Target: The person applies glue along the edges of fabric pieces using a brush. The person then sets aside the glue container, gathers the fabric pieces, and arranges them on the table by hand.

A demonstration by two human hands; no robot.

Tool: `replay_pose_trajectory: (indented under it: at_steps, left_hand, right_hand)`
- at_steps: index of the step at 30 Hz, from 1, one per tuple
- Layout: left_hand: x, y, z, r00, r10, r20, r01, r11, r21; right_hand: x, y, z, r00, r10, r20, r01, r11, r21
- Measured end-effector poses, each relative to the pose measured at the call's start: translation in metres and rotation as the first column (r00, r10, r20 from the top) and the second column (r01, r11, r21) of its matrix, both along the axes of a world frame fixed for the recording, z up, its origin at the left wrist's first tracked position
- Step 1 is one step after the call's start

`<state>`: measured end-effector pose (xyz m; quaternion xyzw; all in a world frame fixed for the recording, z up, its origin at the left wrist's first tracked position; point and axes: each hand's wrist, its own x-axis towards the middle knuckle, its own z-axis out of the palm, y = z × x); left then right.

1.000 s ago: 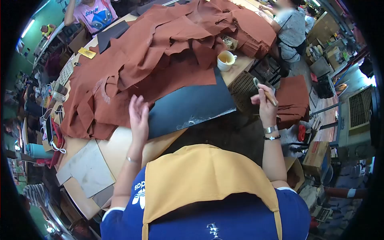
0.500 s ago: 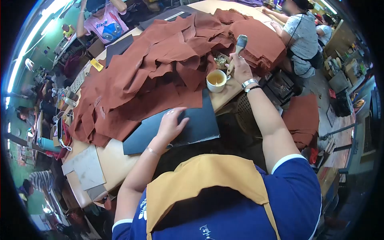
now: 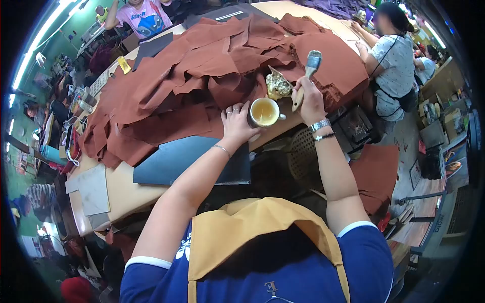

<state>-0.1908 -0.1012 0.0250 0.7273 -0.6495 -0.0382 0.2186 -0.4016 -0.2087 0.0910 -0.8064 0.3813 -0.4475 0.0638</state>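
Note:
In the head view my left hand is at the left side of a white cup, its fingers and thumb curved against the wall. Pale yellow liquid fills part of the cup. My right hand grips a flat paintbrush by its handle, bristles pointing up and away from me. Just left of that hand, behind the cup, sits a crusted, lumpy container. Heaped reddish-brown sheets lie beyond my left hand. A dark board lies under my left forearm.
Stacked brown pieces lie at the right of the table. A person works at the right; another is across the table. A plastic stool and more brown pieces are below the table edge.
My left hand has moved from over the dark board up to the cup and closed against it. The cup sits slightly further left. My right hand still holds the brush. The view has shifted.

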Motion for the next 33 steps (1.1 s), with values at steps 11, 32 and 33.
replay_pose_trajectory:
  at_steps: [11, 32, 33]
  left_hand:
    - [-0.008, -0.006, 0.002, 0.998, -0.039, -0.058, 0.04, 0.999, 0.007]
    - [0.019, -0.02, -0.015, 0.991, -0.075, -0.111, 0.081, 0.995, 0.051]
    - [0.024, -0.026, -0.018, 0.996, -0.041, -0.076, 0.048, 0.994, 0.093]
  right_hand:
    - [0.005, -0.008, 0.014, 0.987, 0.161, 0.018, -0.162, 0.98, 0.116]
    - [-0.049, 0.019, 0.109, 0.997, 0.071, 0.037, -0.06, 0.969, -0.239]
    - [-0.05, 0.023, 0.109, 0.995, 0.084, 0.059, -0.068, 0.969, -0.236]
